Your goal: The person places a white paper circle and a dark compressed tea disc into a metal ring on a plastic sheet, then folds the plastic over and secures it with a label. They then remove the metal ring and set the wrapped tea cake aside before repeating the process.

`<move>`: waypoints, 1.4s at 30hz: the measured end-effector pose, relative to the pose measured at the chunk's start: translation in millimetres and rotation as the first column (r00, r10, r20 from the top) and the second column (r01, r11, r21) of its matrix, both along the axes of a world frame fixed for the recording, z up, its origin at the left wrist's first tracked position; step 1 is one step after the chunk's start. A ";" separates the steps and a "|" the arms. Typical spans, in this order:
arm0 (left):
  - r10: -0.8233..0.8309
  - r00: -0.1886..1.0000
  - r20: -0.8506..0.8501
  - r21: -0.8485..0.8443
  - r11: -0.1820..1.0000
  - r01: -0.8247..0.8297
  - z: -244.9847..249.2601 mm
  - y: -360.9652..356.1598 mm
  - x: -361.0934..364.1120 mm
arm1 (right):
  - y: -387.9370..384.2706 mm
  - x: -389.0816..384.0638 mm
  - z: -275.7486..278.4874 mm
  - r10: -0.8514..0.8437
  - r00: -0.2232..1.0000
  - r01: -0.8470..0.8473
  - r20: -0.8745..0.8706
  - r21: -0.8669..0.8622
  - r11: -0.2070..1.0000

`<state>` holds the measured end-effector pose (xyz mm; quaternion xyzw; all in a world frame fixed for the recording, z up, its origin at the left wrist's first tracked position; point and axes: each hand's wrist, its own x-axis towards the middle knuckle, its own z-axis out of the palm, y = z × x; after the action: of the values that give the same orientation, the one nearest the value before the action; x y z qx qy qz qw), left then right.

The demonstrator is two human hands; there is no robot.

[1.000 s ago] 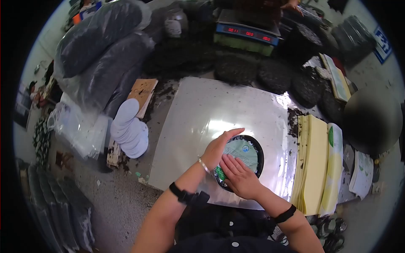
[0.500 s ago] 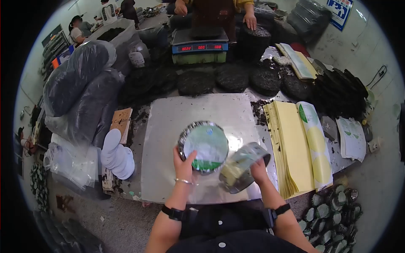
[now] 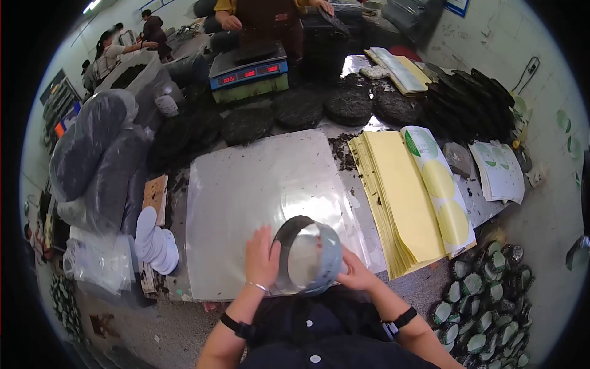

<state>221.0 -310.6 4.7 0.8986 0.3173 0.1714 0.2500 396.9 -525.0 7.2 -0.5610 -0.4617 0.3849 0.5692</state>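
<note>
My right hand point(image 3: 356, 270) grips a metal ring point(image 3: 330, 258) by its right side. The ring is a wide hoop, tilted so that I look through its opening, low over the front part of the silvery sheet point(image 3: 246, 184). At the ring's left side is my left hand point(image 3: 262, 261), its fingers stretched upward and the thumb close to the rim. Some fingers of my right hand are hidden behind the ring wall.
Yellow sheets point(image 3: 399, 203) and a strip of round labels point(image 3: 445, 209) lie to the right. White discs point(image 3: 157, 246) are fanned out at the left. Dark round cakes point(image 3: 348, 106) line the back, before a scale point(image 3: 249, 71) and a co-worker point(image 3: 270, 24). Wrapped discs point(image 3: 473, 283) cover the floor at right.
The wrapped disc with the green label has left my left hand and is gone from the sheet. My right hand brought the ring left and more upright, to my left hand. The view turned slightly.
</note>
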 end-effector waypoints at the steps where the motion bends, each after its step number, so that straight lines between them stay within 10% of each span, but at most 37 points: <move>1: -0.034 0.996 -0.082 0.027 0.999 0.036 -24.0 -9.0 -4.1 | -2.8 -5.6 -2.6 0.084 0.963 -0.099 -0.255 -0.046 0.994; 2: -0.053 0.970 0.236 -0.403 0.903 0.148 -77.6 -9.8 -2.0 | -2.4 -13.6 -0.6 0.151 0.856 -0.210 -0.494 -0.064 0.976; 5: -0.285 0.944 -0.168 0.317 0.891 0.326 -50.5 -17.3 34.6 | 4.4 -50.6 59.6 0.342 0.570 -0.338 -0.747 0.165 0.926; 7: -0.248 0.910 -0.332 0.285 0.893 0.347 -3.1 -42.0 70.4 | 6.6 -48.9 83.1 0.385 0.902 -0.402 -0.194 -0.059 0.914; 9: -0.267 0.907 -0.326 0.202 0.918 0.342 -2.2 -51.2 85.3 | 7.0 -53.3 64.6 0.172 0.941 -0.154 0.292 -0.082 0.985; 11: -0.222 0.925 -0.308 0.242 0.922 0.302 -11.6 -53.1 94.2 | -2.2 -53.1 52.8 0.273 0.889 -0.120 0.367 -0.389 0.913; 15: -0.298 0.896 -0.330 0.204 0.904 0.375 -19.1 -40.6 79.3 | -31.0 -37.3 61.9 0.225 0.834 -0.006 0.504 -0.399 0.917; 18: -0.280 0.856 -0.434 0.225 0.887 0.404 -21.1 -37.5 67.2 | -73.2 -10.5 83.3 -0.329 0.929 0.363 0.172 -0.239 0.901; 20: -0.255 0.850 -0.462 0.172 0.914 0.368 -18.7 -33.9 57.6 | -91.9 -0.4 107.1 -0.655 0.755 0.644 -0.008 -0.180 0.744; 25: -0.235 0.836 -0.496 0.193 0.908 0.371 -16.7 -27.2 32.7 | -105.9 14.6 111.2 -0.815 0.577 0.817 0.055 -0.034 0.576; 30: -0.228 0.889 -0.398 0.344 0.861 0.375 -24.6 -28.7 37.1 | -72.7 11.2 123.2 -0.711 0.693 0.709 -0.118 -0.068 0.702; 39: -0.464 0.854 -0.236 -0.344 0.862 0.373 -30.3 -51.3 88.2 | -53.7 4.5 142.7 -0.799 0.589 0.805 -0.119 0.005 0.593; 42: -0.298 0.950 0.096 -0.503 0.809 0.304 -33.3 -48.1 72.3 | -58.1 8.2 141.0 -0.823 0.561 0.827 -0.087 0.010 0.562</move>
<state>293.4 -358.7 -28.6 0.8372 0.2034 0.0447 0.5057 405.2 -583.1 148.3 -0.6832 -0.1347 0.0828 0.7129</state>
